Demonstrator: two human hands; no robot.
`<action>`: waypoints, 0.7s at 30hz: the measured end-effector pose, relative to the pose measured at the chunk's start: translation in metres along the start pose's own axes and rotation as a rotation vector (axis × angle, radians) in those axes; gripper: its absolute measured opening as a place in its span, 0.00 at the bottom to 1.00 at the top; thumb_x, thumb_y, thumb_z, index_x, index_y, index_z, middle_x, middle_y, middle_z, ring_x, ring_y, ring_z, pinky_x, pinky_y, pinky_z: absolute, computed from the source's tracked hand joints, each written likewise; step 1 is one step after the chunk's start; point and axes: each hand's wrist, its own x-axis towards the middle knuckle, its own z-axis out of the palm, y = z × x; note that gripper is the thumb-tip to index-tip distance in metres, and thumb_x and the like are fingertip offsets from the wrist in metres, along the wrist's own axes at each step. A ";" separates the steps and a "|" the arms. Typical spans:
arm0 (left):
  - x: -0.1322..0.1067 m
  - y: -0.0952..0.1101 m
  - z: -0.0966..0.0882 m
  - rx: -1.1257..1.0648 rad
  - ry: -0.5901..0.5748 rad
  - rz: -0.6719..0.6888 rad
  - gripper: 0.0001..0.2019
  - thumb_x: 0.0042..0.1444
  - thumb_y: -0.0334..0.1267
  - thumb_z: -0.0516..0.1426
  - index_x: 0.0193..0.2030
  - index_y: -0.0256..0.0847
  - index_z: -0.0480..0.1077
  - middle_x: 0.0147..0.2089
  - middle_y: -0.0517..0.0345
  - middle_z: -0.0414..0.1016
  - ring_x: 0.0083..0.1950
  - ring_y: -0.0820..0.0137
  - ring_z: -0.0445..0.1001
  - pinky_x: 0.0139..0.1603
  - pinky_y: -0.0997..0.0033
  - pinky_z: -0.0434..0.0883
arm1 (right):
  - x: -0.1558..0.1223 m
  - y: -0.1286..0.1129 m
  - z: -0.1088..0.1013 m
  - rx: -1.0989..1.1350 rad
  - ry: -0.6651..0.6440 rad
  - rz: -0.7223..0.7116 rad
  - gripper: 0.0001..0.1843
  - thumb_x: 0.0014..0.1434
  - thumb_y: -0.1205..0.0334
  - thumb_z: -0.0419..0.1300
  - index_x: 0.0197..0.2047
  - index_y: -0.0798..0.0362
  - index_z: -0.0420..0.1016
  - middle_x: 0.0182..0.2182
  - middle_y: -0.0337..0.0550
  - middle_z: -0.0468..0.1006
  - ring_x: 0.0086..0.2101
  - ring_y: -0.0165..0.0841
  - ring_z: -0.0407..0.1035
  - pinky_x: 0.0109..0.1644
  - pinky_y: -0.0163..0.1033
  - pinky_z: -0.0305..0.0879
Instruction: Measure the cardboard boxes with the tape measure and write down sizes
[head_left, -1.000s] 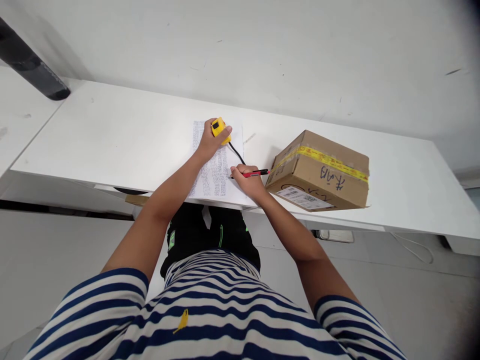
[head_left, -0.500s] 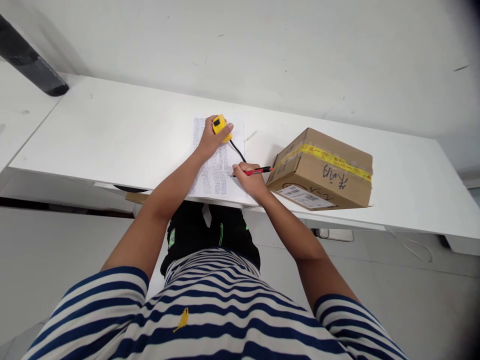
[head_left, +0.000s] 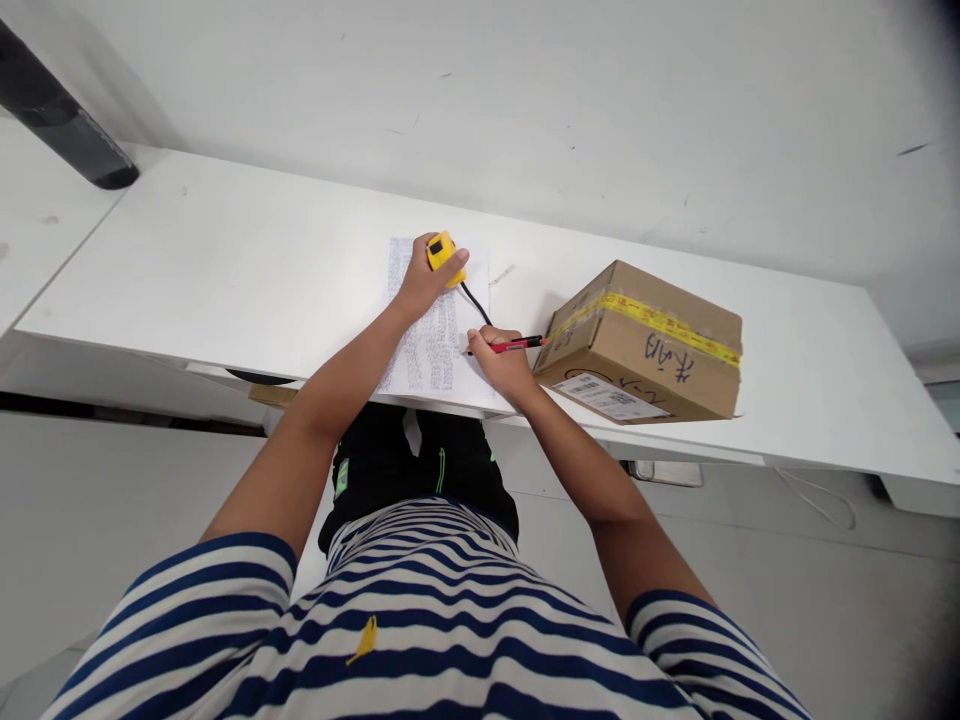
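A printed sheet of paper lies on the white table in front of me. My left hand is closed around a small yellow tape measure resting at the top of the sheet, with a black strap trailing from it. My right hand grips a red pen, its tip touching the sheet's right edge. A taped cardboard box sits just right of the pen.
A dark cylindrical object juts in at the far left. The white wall rises behind the table. A cable hangs below the table's right end. My striped shirt fills the lower view.
Both hands stay almost still; the view has shifted slightly. The pen tip remains on the sheet's right edge.
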 end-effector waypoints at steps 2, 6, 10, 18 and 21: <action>0.000 0.001 0.000 0.000 -0.001 -0.006 0.32 0.57 0.58 0.71 0.58 0.48 0.63 0.60 0.48 0.75 0.65 0.56 0.76 0.66 0.53 0.74 | 0.000 0.001 0.000 0.007 -0.024 -0.001 0.28 0.65 0.39 0.60 0.20 0.45 0.58 0.20 0.38 0.70 0.30 0.38 0.71 0.39 0.43 0.68; 0.002 -0.001 0.000 -0.008 -0.006 0.002 0.33 0.56 0.58 0.72 0.58 0.48 0.63 0.60 0.48 0.75 0.65 0.56 0.76 0.67 0.53 0.73 | 0.000 0.003 0.000 0.026 -0.024 -0.008 0.29 0.65 0.36 0.59 0.21 0.45 0.62 0.20 0.39 0.71 0.30 0.38 0.71 0.39 0.43 0.68; 0.002 -0.004 -0.002 0.011 -0.004 0.013 0.35 0.54 0.63 0.71 0.58 0.48 0.63 0.60 0.48 0.75 0.61 0.59 0.78 0.63 0.57 0.75 | 0.000 0.002 0.001 0.012 -0.044 -0.027 0.29 0.64 0.35 0.58 0.21 0.45 0.65 0.21 0.40 0.73 0.30 0.38 0.72 0.40 0.44 0.68; -0.023 0.031 -0.020 0.276 0.207 0.366 0.55 0.44 0.80 0.65 0.71 0.48 0.58 0.73 0.38 0.65 0.76 0.50 0.68 0.75 0.55 0.69 | 0.005 -0.003 0.009 0.052 -0.016 -0.133 0.21 0.68 0.40 0.59 0.37 0.47 0.83 0.37 0.44 0.86 0.41 0.40 0.81 0.50 0.43 0.74; -0.036 0.053 -0.027 0.303 0.353 0.481 0.59 0.43 0.83 0.61 0.75 0.49 0.55 0.77 0.37 0.59 0.80 0.46 0.63 0.79 0.52 0.66 | 0.011 -0.001 0.017 -0.083 -0.007 -0.248 0.17 0.71 0.47 0.59 0.46 0.48 0.85 0.44 0.48 0.85 0.45 0.40 0.81 0.53 0.43 0.75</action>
